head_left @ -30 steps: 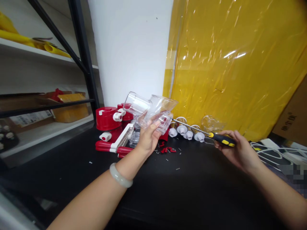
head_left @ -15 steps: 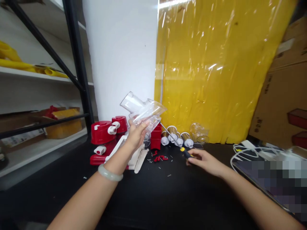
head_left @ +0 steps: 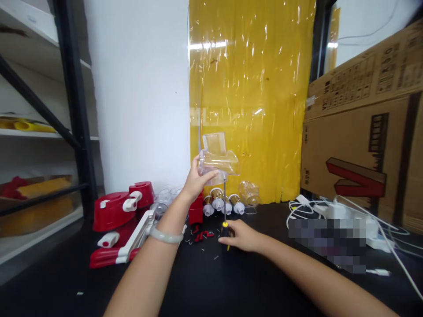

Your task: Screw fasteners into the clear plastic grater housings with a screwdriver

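My left hand point(head_left: 197, 177) is closed round a clear plastic housing point(head_left: 220, 162), which has a wide tube and a squarish chute pointing up. The housing is held above the black table. Below it, my right hand point(head_left: 240, 235) grips the black and yellow handle of a screwdriver point(head_left: 225, 211). The shaft stands nearly upright, its tip at the underside of the housing; whether it sits in a screw is too small to tell. Small red parts point(head_left: 204, 236) and several tiny metal pieces lie on the table left of my right hand.
Grater drums point(head_left: 217, 199) and another clear housing point(head_left: 250, 196) stand at the back. Red and white machine parts point(head_left: 112, 210) lie on the left. At the right are white cables point(head_left: 310, 209) and a large cardboard box point(head_left: 350, 145). A shelf rack point(head_left: 71, 88) borders the left side.
The clear housing has been turned, its chute now pointing up. The screwdriver has swung from slanted to nearly upright, with my right hand now below the housing. The camera view has shifted right.
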The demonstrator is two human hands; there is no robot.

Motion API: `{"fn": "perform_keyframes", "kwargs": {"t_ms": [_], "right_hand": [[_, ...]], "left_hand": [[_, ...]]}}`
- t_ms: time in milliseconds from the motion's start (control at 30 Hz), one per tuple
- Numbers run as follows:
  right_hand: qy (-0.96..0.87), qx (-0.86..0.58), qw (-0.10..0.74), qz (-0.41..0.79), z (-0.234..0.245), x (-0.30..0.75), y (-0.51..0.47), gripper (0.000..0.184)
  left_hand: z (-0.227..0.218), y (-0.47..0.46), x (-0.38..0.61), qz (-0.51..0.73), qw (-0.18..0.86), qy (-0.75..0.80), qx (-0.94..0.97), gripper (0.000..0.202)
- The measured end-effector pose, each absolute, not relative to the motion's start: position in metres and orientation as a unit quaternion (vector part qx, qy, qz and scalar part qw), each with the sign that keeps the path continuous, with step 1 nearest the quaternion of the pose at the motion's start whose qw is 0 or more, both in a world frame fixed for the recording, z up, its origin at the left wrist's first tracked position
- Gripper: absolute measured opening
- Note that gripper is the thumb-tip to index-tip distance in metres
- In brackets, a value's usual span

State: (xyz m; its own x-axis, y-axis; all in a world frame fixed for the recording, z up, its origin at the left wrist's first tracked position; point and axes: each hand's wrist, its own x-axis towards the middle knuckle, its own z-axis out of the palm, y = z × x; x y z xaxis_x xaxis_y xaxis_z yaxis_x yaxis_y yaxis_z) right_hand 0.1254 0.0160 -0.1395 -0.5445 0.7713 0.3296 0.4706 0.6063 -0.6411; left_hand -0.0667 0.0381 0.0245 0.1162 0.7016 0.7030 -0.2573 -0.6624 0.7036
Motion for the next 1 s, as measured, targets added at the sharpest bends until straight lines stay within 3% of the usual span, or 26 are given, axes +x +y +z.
{"fn": "perform_keyframes", "kwargs": {"t_ms": [200, 400, 500, 667, 767, 867, 1000], "right_hand": [[-0.859, -0.372, 0.278, 0.217, -0.123, 0.13, 0.015, 0.033], [-0.839, -0.283, 0.262, 0.383, -0.094, 0.137, 0.017, 0.063], [-0.816, -0.329, 0.315, 0.356, -0.102, 0.135, 0.02, 0.059], [-0.798, -0.31, 0.371, 0.361, -0.12, 0.139, 0.014, 0.082], [-0.788, -0.268, 0.359, 0.422, -0.125, 0.143, 0.013, 0.077], [-0.777, -0.31, 0.383, 0.392, -0.127, 0.142, 0.015, 0.068], [-0.786, -0.316, 0.408, 0.34, -0.127, 0.14, 0.012, 0.08]], "left_hand": [[0.02, 0.04, -0.074, 0.65, 0.337, 0.151, 0.664, 0.082], [0.021, 0.04, -0.078, 0.651, 0.284, 0.135, 0.691, 0.082], [0.021, 0.042, -0.078, 0.656, 0.261, 0.118, 0.698, 0.083], [0.019, 0.044, -0.078, 0.65, 0.248, 0.121, 0.708, 0.085], [0.018, 0.043, -0.077, 0.648, 0.243, 0.123, 0.711, 0.087], [0.018, 0.04, -0.076, 0.645, 0.244, 0.126, 0.713, 0.088], [0.018, 0.041, -0.076, 0.639, 0.25, 0.125, 0.717, 0.088]]}}
